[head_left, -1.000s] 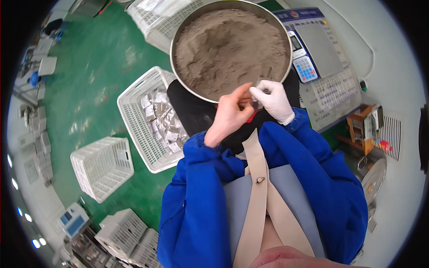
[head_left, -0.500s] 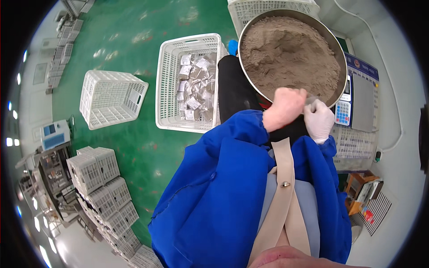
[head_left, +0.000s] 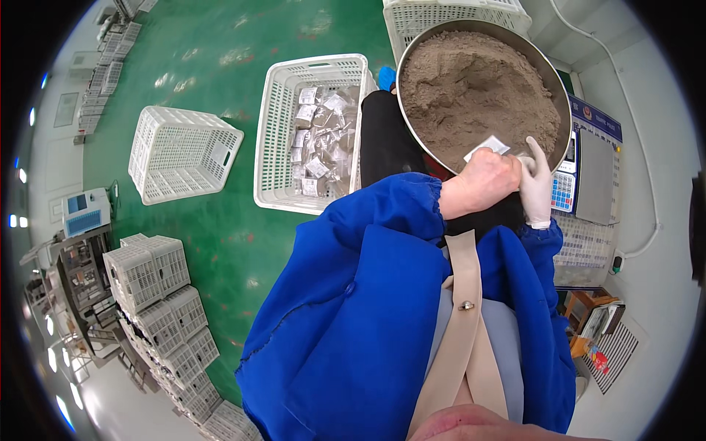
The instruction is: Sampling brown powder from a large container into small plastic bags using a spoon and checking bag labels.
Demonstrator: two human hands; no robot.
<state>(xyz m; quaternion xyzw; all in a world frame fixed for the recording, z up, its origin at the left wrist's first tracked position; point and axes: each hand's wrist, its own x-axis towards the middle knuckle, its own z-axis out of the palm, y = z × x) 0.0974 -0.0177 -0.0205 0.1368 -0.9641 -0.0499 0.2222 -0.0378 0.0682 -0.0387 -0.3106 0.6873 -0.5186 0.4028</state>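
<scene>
My bare left hand (head_left: pixel 482 180) is closed around a small clear plastic bag with a white label (head_left: pixel 488 148), whose label pokes out above the knuckles. Right beside it is my right hand (head_left: pixel 540 184) in a thin white glove, with the index finger stretched up and the thumb apart from it, close to the left fingers. Both hands are at the near rim of a large round metal basin (head_left: pixel 404 110), which holds brownish-grey powder (head_left: pixel 482 88) with a hollow in it.
A white plastic crate (head_left: pixel 276 132) at my left holds several labelled clear packets (head_left: pixel 318 140). Another white crate (head_left: pixel 184 156) lies farther left, near stacked crates (head_left: pixel 165 294). A digital scale (head_left: pixel 594 176) stands right of the basin; one more crate (head_left: pixel 412 15) is behind it.
The left hand has turned and moved slightly right, bringing the white label into sight. The right hand has shifted right and its index finger has straightened from a pinch.
</scene>
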